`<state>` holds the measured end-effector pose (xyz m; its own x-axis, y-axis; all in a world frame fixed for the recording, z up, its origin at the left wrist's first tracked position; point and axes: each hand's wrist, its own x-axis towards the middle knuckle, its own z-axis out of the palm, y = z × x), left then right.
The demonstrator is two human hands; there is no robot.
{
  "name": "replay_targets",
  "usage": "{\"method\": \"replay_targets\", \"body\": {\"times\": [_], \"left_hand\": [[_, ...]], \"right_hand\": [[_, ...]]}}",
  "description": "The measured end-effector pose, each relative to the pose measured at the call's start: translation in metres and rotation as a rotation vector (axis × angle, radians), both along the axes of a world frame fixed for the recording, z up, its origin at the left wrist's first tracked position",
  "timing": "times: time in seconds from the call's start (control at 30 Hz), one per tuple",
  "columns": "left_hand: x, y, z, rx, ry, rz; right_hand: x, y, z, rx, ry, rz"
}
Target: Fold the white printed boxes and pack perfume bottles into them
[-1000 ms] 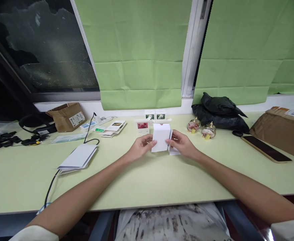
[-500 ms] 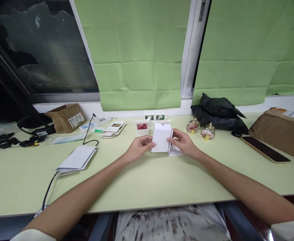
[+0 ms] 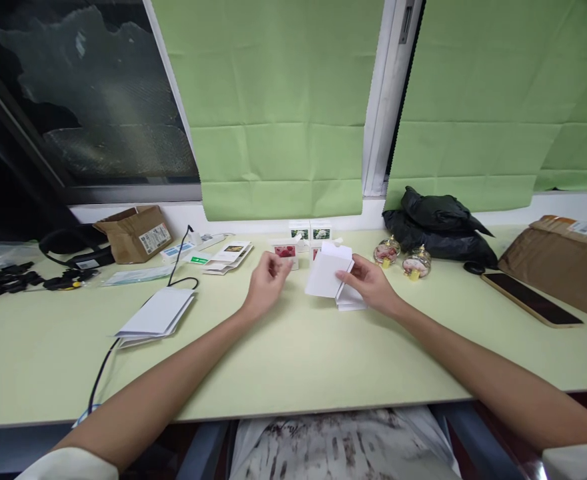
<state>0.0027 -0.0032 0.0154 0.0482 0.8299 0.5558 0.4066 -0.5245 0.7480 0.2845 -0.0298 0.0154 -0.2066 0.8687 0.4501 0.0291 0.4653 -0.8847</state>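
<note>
My right hand [image 3: 368, 285] holds a small white folded box [image 3: 327, 273] by its right side, tilted up above the pale green table [image 3: 293, 353]. More white flat pieces [image 3: 352, 301] lie under that hand. My left hand [image 3: 265, 285] is off the box, lifted just left of it with fingers loosely curled and nothing in them. Right behind the left hand stands a small box with a red picture [image 3: 285, 252].
Two small white boxes with flower pictures [image 3: 310, 233] stand at the wall. Two small glass jars [image 3: 401, 257], a black bag [image 3: 441, 223], a phone [image 3: 530, 298] and a brown parcel [image 3: 563, 260] lie to the right. White flat cards [image 3: 157, 313], a cable [image 3: 104, 360], leaflets [image 3: 227, 256] and a cardboard box [image 3: 134, 232] are left.
My left hand has let go of the white box and moved left and up. My right hand alone holds the box, now tilted and slightly further right.
</note>
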Motion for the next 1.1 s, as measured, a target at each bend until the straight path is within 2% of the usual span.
{"method": "replay_targets", "body": {"times": [0.07,0.1,0.2,0.3,0.5,0.63,0.73,0.8,0.97,1.1], "left_hand": [[-0.013,0.016,-0.004,0.062,-0.016,0.202],[-0.019,0.024,-0.007,0.063,0.007,0.238],[-0.033,0.044,-0.014,-0.021,0.068,0.133],[-0.037,0.056,-0.021,-0.087,0.074,0.064],[-0.030,0.064,-0.028,-0.148,0.085,0.085],[-0.028,0.065,-0.029,-0.089,0.121,0.131],[-0.029,0.059,-0.023,-0.056,0.144,0.109],[-0.031,0.050,-0.013,-0.022,0.182,0.079],[-0.037,0.020,0.017,0.331,0.508,-0.025],[-0.037,0.009,0.026,0.425,0.606,-0.036]], "right_hand": [[0.000,0.001,0.001,0.007,0.046,-0.019],[0.000,0.002,0.001,0.017,0.069,-0.033],[0.000,0.005,0.000,0.041,0.128,-0.071],[-0.001,0.006,0.000,0.046,0.163,-0.085],[-0.001,0.003,0.003,0.074,0.142,-0.099],[-0.002,-0.002,0.004,0.102,0.116,-0.110],[-0.003,-0.004,0.005,0.125,0.112,-0.130],[-0.003,-0.004,0.006,0.152,0.122,-0.155],[-0.002,-0.007,0.013,0.242,0.156,-0.248],[-0.003,-0.013,0.022,0.293,0.168,-0.339]]}}
